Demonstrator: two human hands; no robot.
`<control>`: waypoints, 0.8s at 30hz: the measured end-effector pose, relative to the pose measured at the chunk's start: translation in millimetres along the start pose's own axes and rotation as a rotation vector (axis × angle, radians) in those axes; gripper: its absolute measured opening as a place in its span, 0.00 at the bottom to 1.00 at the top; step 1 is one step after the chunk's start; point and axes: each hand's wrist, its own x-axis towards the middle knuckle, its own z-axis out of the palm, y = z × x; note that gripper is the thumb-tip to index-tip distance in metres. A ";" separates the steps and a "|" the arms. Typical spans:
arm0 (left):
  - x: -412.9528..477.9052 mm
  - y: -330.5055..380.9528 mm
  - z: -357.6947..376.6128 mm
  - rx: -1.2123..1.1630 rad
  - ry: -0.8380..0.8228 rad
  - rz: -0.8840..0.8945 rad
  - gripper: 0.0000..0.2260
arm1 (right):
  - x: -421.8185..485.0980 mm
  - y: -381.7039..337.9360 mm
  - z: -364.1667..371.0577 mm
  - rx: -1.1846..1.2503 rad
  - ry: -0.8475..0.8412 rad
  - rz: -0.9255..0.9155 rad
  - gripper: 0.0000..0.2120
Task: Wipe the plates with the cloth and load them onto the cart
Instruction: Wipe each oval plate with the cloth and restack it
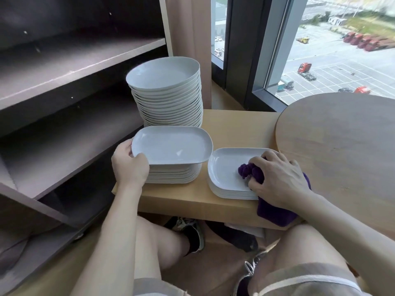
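Holding the top plate (171, 146) by one short end alone is your main risk. Your left hand (129, 165) pinches it, thumb over the rim and fingers (139, 158) curled beneath, and the rest of the plate juts out past them above the low stack (173, 175). Glazed white ware held from one end can tip or slip out of such a pinch, I judge, and it would drop onto that stack or the bench (235, 124).

Just behind your left fingers rises the tall stack (168, 99). It looks to lean, though the wide lens may cause that, and a knock from the plate's far edge as you swing it could shift it.

To the right of those fingers, your right hand (280, 178) is closed around the bunched purple cloth (250, 170) and presses it onto the uppermost plate of the short stack (226, 167). That stack sits near the bench's front edge, so a hard wipe pulled toward you could drag plates off. The cloth's tail hangs over that edge below your wrist.

The cart (64, 67), with dark shelves, stands left of your left fingers.

No brand, label or writing can be read on anything here.
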 end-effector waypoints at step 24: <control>-89.9 -3.0 73.0 0.774 -0.455 0.745 0.30 | 2.5 -0.5 1.4 0.010 -0.002 -0.018 0.17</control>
